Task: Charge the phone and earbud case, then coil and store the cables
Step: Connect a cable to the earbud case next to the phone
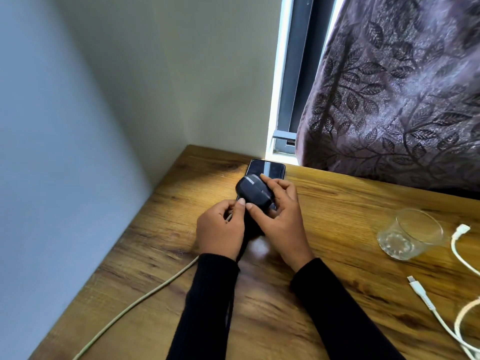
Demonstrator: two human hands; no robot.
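A black earbud case [253,189] is held above the dark phone [267,168], which lies flat on the wooden table [337,203] near the far wall. My right hand [279,216] grips the case from its right side. My left hand [220,229] pinches the plug end of a beige cable [135,305] right at the case's near edge. That cable trails from my left wrist toward the table's front left. Whether the plug sits inside the case is hidden by my fingers.
An empty clear glass [410,233] stands on the right of the table. White cables [436,315] with loose plugs lie at the right edge. A patterned purple curtain [402,87] hangs behind, beside a window frame. Walls close off the left and back.
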